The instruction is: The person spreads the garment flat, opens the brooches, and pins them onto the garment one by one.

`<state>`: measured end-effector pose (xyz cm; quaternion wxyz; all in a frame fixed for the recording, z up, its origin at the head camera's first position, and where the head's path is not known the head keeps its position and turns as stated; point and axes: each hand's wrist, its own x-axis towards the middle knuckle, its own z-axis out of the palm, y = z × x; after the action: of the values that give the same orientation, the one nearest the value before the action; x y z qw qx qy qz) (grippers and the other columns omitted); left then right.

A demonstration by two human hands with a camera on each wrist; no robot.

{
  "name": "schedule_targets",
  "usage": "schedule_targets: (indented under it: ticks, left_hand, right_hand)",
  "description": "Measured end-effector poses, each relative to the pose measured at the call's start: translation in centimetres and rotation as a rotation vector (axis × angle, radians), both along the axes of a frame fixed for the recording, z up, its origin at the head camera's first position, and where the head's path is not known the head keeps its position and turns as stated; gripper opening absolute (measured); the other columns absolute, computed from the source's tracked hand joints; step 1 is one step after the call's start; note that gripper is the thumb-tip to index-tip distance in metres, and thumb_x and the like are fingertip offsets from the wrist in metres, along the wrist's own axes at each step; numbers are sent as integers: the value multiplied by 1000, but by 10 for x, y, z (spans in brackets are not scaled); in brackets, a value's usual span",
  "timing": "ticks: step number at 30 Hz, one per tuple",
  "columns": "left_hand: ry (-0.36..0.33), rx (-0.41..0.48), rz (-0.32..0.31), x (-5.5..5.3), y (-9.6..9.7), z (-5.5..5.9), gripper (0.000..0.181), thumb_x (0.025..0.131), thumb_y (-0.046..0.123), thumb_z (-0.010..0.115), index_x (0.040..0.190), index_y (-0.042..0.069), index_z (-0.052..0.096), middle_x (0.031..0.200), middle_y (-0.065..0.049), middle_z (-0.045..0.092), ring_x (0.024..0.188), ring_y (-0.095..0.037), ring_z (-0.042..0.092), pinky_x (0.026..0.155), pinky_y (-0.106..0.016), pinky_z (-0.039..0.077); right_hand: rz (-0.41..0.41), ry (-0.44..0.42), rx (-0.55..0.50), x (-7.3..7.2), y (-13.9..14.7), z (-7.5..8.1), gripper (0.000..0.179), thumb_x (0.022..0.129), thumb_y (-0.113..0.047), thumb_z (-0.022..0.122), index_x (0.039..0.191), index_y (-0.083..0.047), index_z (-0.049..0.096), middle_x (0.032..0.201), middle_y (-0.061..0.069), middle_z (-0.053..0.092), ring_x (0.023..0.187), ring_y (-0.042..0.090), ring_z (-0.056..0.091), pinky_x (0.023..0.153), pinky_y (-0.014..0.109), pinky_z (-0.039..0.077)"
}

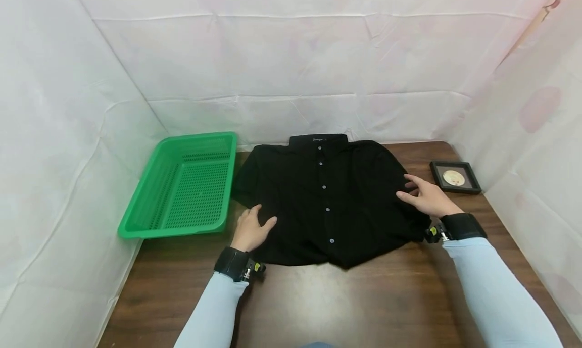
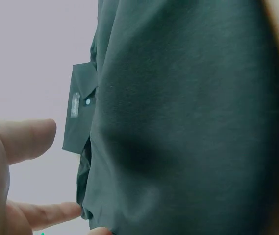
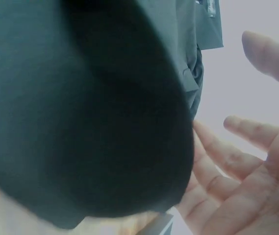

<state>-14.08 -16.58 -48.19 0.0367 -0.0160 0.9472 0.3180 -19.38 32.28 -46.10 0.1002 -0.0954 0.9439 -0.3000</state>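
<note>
A black button-up shirt (image 1: 300, 201) lies spread front side up on the wooden table, its collar (image 1: 318, 140) toward the back wall. Over the shirt's lower left edge is my left hand (image 1: 251, 231), thumb and fingers spread apart, with nothing held. My right hand (image 1: 427, 196) is by the sleeve on the right side, its fingers loosely extended and holding nothing. In the left wrist view, the thumb (image 2: 29, 139) stands apart from the dark cloth (image 2: 188, 107). The right wrist view shows the fingers (image 3: 227, 161) beside the fabric; whether they touch it I cannot tell.
A green plastic basket (image 1: 227, 196) stands at the left, close to the shirt's left sleeve. On the right lies a small black frame (image 1: 476, 186) with a round pale disc (image 1: 453, 178). White cloth walls (image 1: 295, 60) enclose the table (image 1: 364, 307) at the back and sides.
</note>
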Motion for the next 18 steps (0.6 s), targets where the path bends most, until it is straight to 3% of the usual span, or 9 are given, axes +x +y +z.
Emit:
schedule_targets:
  ticks: [5, 10, 13, 18]
  left_hand:
    - [7, 5, 50, 13, -2, -7, 70, 91, 45, 61, 142, 2, 42, 136, -26, 46, 124, -41, 45, 98, -56, 39]
    - [26, 22, 99, 28, -4, -14, 72, 91, 44, 62, 141, -3, 41, 132, -29, 48, 119, -42, 49, 97, -54, 40]
    - [38, 38, 108, 39, -6, -19, 72, 91, 41, 63, 141, -5, 39, 121, -26, 55, 110, -38, 55, 90, -52, 45]
    - [24, 66, 101, 54, -11, -22, 72, 91, 39, 63, 142, -6, 37, 87, -11, 61, 75, -23, 57, 67, -38, 47]
  right_hand:
    - [-23, -14, 18, 19, 5, -2, 80, 97, -53, 48, 148, 5, 27, 129, 28, 51, 109, 41, 53, 86, 55, 44]
    - [-48, 33, 34, 32, 3, -6, 75, 97, -49, 50, 143, 8, 35, 121, 27, 57, 105, 40, 56, 84, 54, 45]
    - [-47, 78, 49, 41, -2, -9, 69, 97, -45, 53, 140, 8, 39, 118, 27, 59, 105, 41, 58, 85, 55, 45]
    - [-37, 180, 88, 57, -13, -9, 59, 98, -36, 56, 137, 6, 45, 119, 27, 61, 108, 45, 54, 86, 59, 42]
